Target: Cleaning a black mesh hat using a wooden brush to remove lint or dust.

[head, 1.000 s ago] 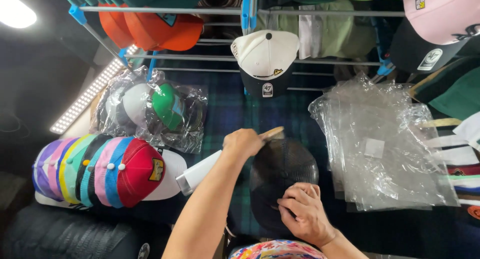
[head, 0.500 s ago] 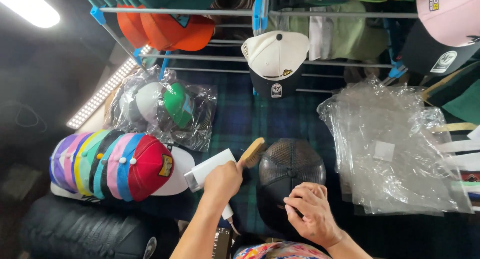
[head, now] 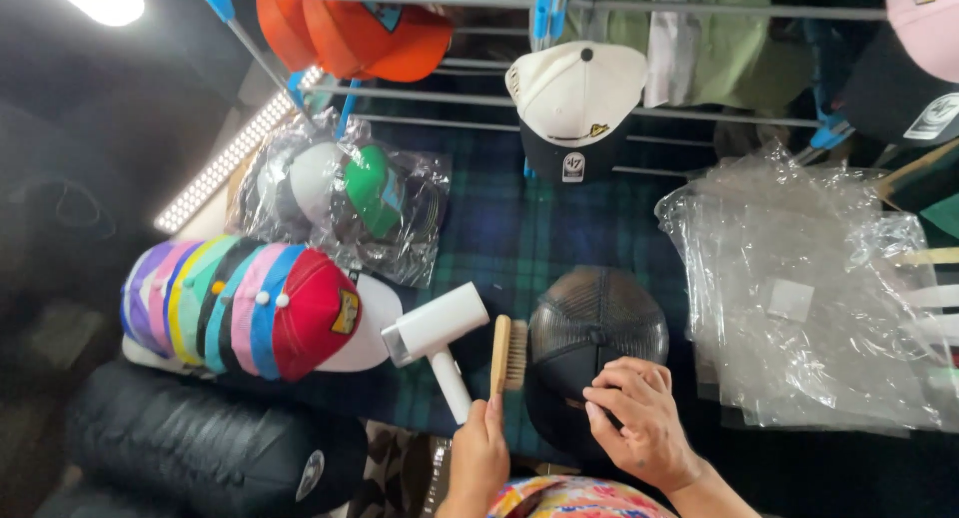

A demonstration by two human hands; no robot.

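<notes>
— While the head camera looks down, what has each hand got?

— My left hand (head: 479, 456) is curled around the near end of a wooden brush (head: 506, 352), thumb and fingers closed on its handle tip. The brush lies on the dark plaid cloth (head: 499, 228), bristles facing right, just beside the black mesh cap (head: 596, 323). My right hand (head: 644, 426) rests on the near edge of that cap, fingers bent and pinching at its rim; how firm the hold is, I cannot tell.

— Where does the cap sit?

— Centre of the cloth, near me, crown towards the far side. Brush to its left, touching or nearly so; I cannot tell which.

— What lies left of the brush?

— A white handheld appliance (head: 437, 330), handle pointing near, just beside the brush. Further left, a stack of coloured caps (head: 240, 308) nested together, red one on top. Beyond them, caps in a clear bag (head: 340, 198).

— And to the right?

— A pile of clear plastic bags (head: 809, 298), crumpled, well apart from my hand.

— Far side?

— A metal rack (head: 559, 3) with hanging caps: an orange cap (head: 370, 33), a cream and black cap (head: 574, 103). A light strip (head: 230, 153) runs at the far left.
</notes>
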